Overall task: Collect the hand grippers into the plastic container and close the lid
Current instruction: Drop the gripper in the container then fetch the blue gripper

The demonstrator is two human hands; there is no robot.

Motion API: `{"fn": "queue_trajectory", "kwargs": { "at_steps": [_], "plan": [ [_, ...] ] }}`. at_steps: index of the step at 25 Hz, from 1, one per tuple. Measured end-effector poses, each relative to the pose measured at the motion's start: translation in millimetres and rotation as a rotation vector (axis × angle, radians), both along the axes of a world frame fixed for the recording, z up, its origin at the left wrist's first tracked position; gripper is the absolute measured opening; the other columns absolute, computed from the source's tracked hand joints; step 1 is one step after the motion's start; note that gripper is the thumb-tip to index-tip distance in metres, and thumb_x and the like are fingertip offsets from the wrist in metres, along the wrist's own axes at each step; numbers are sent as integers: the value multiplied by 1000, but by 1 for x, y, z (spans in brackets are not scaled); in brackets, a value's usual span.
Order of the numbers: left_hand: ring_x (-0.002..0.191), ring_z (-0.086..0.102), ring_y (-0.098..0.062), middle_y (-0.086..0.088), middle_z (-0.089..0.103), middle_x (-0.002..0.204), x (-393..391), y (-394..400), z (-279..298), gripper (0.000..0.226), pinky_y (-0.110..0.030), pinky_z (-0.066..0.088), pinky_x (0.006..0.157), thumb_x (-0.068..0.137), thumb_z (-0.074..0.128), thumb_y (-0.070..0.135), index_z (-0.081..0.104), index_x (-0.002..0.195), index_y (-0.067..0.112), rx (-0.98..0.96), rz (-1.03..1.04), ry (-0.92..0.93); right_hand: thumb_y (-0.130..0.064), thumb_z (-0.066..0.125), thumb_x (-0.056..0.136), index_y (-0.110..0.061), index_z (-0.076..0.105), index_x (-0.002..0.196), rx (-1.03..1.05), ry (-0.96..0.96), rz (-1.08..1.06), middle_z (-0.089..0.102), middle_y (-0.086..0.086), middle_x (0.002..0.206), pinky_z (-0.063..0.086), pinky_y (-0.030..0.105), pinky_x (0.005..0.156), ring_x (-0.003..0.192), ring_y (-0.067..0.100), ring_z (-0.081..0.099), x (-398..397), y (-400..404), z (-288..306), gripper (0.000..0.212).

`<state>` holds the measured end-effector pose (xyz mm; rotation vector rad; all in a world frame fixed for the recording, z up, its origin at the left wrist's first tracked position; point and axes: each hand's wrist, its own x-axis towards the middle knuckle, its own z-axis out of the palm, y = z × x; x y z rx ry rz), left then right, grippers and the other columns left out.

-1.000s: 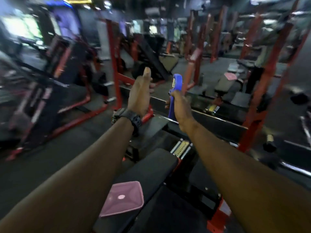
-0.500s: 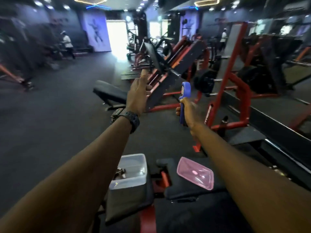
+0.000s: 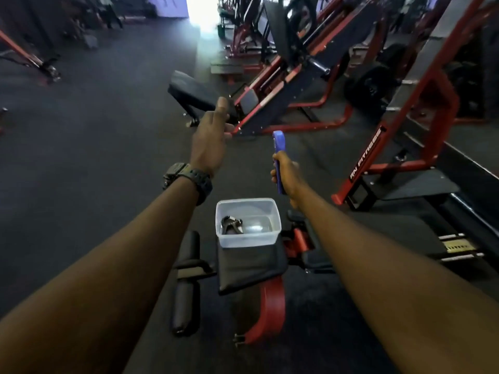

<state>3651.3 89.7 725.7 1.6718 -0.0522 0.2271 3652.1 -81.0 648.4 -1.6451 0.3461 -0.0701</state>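
Observation:
My right hand [image 3: 286, 176] is closed around a blue hand gripper [image 3: 278, 143], held upright above and just right of the clear plastic container [image 3: 266, 238]. The container stands open on the black seat pad [image 3: 248, 268] of a bench. A dark hand gripper [image 3: 231, 225] lies inside it at the left. My left hand [image 3: 210, 143] is stretched out in front, empty, fingers loosely extended, above and left of the container. A black watch sits on that wrist. The pink lid is out of view.
The bench has black roller pads [image 3: 186, 282] on its left and a red frame [image 3: 270, 306] below. A red and black rack [image 3: 378, 152] stands to the right, another bench [image 3: 194, 95] and machines farther ahead. Dark floor spreads to the left.
The view has swung and tilted down, bringing the container to the centre under my hands. The pink lid has left the frame. Both hands keep their pose, the right still holding the blue gripper.

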Motion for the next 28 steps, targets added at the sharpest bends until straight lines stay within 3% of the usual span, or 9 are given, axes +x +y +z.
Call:
{"fn": "queue_trajectory", "kwargs": {
  "at_steps": [3, 6, 8, 10, 13, 15, 18, 24, 28],
  "plan": [
    [86, 64, -16, -2, 71, 99, 13, 10, -31, 74, -40, 48, 89, 62, 31, 88, 62, 92, 28, 11, -18, 56, -42, 48, 93, -22, 57, 78, 20, 66, 3, 51, -3, 66, 37, 31, 59, 59, 13, 45, 10, 14, -28, 26],
    [87, 64, -16, -2, 71, 100, 37, 3, -63, 75, -38, 48, 87, 61, 31, 88, 62, 93, 28, 22, -34, 121, -41, 43, 94, -24, 53, 77, 22, 139, 27, 47, -4, 66, 36, 33, 63, 63, 14, 42, 38, 16, -58, 26],
    [87, 64, -15, 0, 70, 99, 57, -7, -81, 75, -36, 48, 84, 60, 32, 88, 62, 93, 28, 15, -23, 172, -43, 50, 92, -20, 58, 82, -33, 221, 45, 52, -1, 71, 41, 28, 64, 65, 15, 47, 58, 12, -80, 26],
    [86, 64, -15, 0, 71, 97, 78, -15, -106, 74, -37, 48, 83, 60, 34, 87, 62, 92, 27, 7, 1, 233, -36, 62, 93, -15, 61, 83, -120, 289, 82, 53, -2, 72, 40, 16, 51, 64, 13, 48, 76, 4, -106, 23],
    [89, 65, -16, 0, 71, 98, 109, -22, -158, 67, -43, 50, 92, 69, 36, 84, 63, 92, 27, 12, 49, 327, -35, 76, 87, -13, 60, 74, -236, 347, 120, 52, -2, 68, 35, 14, 45, 65, 16, 49, 106, -8, -169, 30],
    [91, 65, -17, 0, 71, 99, 127, -21, -192, 66, -43, 50, 93, 69, 37, 83, 63, 92, 28, 3, 85, 379, -45, 80, 81, -8, 69, 94, -340, 394, 123, 61, 2, 81, 39, 22, 58, 77, 20, 56, 124, -7, -214, 41],
    [97, 67, -20, 1, 71, 102, 146, -16, -232, 58, -49, 52, 97, 78, 35, 77, 62, 95, 28, -9, 85, 422, -60, 78, 76, -10, 67, 115, -574, 481, 135, 70, 8, 108, 35, 28, 72, 101, 28, 66, 144, -4, -260, 64],
    [109, 68, -28, -2, 71, 106, 179, -2, -315, 57, -55, 52, 102, 81, 34, 73, 61, 97, 26, 18, 57, 504, -53, 80, 74, -14, 68, 122, -753, 614, 166, 69, 11, 126, 44, 31, 78, 116, 32, 67, 182, 7, -354, 63],
    [106, 70, -24, -1, 72, 106, 188, 6, -342, 56, -55, 53, 101, 82, 32, 72, 62, 97, 26, 39, 45, 514, -52, 81, 76, -8, 61, 130, -883, 664, 217, 64, 12, 133, 50, 37, 95, 125, 32, 62, 185, 19, -392, 72]
  ]
}}
